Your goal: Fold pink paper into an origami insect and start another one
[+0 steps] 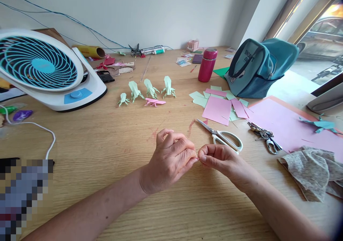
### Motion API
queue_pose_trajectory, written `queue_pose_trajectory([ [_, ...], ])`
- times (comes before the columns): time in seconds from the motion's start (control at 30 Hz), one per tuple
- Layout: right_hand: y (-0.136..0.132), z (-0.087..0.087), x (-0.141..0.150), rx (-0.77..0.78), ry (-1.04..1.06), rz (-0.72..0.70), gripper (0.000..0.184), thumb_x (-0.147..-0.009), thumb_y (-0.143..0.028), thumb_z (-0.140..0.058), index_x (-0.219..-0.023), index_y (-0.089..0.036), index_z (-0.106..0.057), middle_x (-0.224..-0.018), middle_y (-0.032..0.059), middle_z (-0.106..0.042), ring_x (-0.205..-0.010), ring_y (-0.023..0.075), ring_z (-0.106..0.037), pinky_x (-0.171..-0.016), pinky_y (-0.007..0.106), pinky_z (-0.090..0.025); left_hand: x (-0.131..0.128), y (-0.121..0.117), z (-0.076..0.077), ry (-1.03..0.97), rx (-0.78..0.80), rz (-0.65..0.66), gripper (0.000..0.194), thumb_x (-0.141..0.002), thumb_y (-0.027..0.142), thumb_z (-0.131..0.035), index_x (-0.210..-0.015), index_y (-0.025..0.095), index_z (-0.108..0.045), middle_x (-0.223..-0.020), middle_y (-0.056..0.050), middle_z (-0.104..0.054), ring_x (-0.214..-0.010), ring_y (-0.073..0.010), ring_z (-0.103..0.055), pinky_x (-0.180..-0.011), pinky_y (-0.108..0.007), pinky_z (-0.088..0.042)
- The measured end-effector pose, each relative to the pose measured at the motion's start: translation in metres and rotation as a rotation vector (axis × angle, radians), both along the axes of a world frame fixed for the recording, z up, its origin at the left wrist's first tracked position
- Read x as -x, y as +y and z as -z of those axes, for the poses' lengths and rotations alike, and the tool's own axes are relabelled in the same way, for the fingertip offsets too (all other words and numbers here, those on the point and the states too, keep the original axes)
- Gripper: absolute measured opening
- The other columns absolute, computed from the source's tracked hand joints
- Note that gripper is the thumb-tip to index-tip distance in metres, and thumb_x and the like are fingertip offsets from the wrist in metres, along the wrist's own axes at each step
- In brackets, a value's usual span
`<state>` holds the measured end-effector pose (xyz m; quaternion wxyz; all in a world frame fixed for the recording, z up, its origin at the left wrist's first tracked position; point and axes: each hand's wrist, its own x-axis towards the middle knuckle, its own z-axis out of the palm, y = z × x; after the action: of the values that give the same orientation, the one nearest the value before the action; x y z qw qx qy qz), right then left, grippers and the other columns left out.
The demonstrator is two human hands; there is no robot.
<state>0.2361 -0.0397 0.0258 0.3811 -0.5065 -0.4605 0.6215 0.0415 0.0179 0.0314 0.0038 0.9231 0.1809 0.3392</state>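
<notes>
My left hand is curled in front of me, fingers bent together above the wooden table. Against its little-finger side, my right hand makes a pinch with thumb and forefinger; whatever lies between them is too small or hidden to name. Just behind my right hand are white-handled scissors, blades pointing to the far left. Farther back stand several pale green folded paper figures, with a pink folded paper figure lying in front of them.
Pink and green paper pieces lie beyond the scissors. Keys and a crumpled cloth are to the right. A magenta flask and blue bag stand behind. At left is a fan with a white cable.
</notes>
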Motion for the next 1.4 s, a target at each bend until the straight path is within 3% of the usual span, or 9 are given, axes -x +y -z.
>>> queue_pose_trajectory([
  [0.33,-0.001,0.003,0.0,-0.049,-0.065,-0.008,0.035,-0.078,-0.052,-0.071,-0.077,-0.018,-0.061,-0.071,-0.0009,-0.052,-0.065,0.0128,-0.041,-0.06,0.027,-0.031,-0.001,0.001,0.0,0.043,-0.045,-0.014,0.01,-0.092,0.016,-0.056,-0.084,0.022,-0.057,-0.09,0.003,-0.069,-0.091,-0.0187,-0.054,-0.095,-0.042,-0.026],
  [0.57,-0.001,0.005,-0.001,-0.151,-0.156,0.038,0.035,-0.087,-0.053,-0.06,-0.08,-0.019,-0.058,-0.072,0.0005,-0.053,-0.066,0.0141,-0.044,-0.059,0.027,-0.035,0.0,0.002,0.004,0.037,0.041,-0.014,0.01,-0.09,0.014,-0.056,-0.084,0.022,-0.059,-0.094,0.002,-0.071,-0.096,-0.0193,-0.056,-0.097,-0.043,-0.026],
  [0.8,-0.007,0.003,0.003,-0.416,-0.347,0.053,0.013,-0.094,-0.032,-0.057,-0.09,-0.021,-0.062,-0.084,0.0027,-0.063,-0.078,0.017,-0.056,-0.073,0.03,-0.045,-0.003,0.003,0.005,-0.037,0.175,-0.005,0.012,-0.086,0.012,-0.058,-0.077,0.02,-0.059,-0.09,0.001,-0.071,-0.094,-0.0188,-0.054,-0.093,-0.041,-0.032],
  [0.93,-0.008,0.003,0.007,-0.542,-0.436,0.096,0.005,-0.092,-0.023,-0.06,-0.087,-0.022,-0.062,-0.082,0.0016,-0.062,-0.076,0.0161,-0.056,-0.072,0.03,-0.045,-0.003,0.004,0.004,-0.039,0.238,0.01,0.012,-0.089,0.015,-0.058,-0.078,0.019,-0.058,-0.09,0.0,-0.069,-0.092,-0.0186,-0.053,-0.092,-0.041,-0.033],
  [1.1,-0.006,0.005,0.007,-0.661,-0.488,0.109,0.008,-0.092,-0.018,-0.06,-0.085,-0.023,-0.061,-0.081,0.0018,-0.061,-0.075,0.0169,-0.057,-0.07,0.031,-0.045,-0.002,0.004,0.004,-0.015,0.242,0.019,0.011,-0.092,0.018,-0.057,-0.081,0.019,-0.059,-0.092,-0.002,-0.068,-0.093,-0.0189,-0.052,-0.093,-0.041,-0.034],
  [1.4,-0.009,0.011,0.014,-0.805,-0.65,0.131,0.013,-0.094,-0.012,-0.051,-0.088,-0.023,-0.054,-0.081,0.0026,-0.055,-0.073,0.0174,-0.053,-0.067,0.031,-0.044,-0.002,0.0,0.005,0.003,0.117,-0.035,0.011,-0.092,0.018,-0.057,-0.082,0.019,-0.059,-0.09,-0.002,-0.069,-0.091,-0.0191,-0.052,-0.099,-0.045,-0.031],
])
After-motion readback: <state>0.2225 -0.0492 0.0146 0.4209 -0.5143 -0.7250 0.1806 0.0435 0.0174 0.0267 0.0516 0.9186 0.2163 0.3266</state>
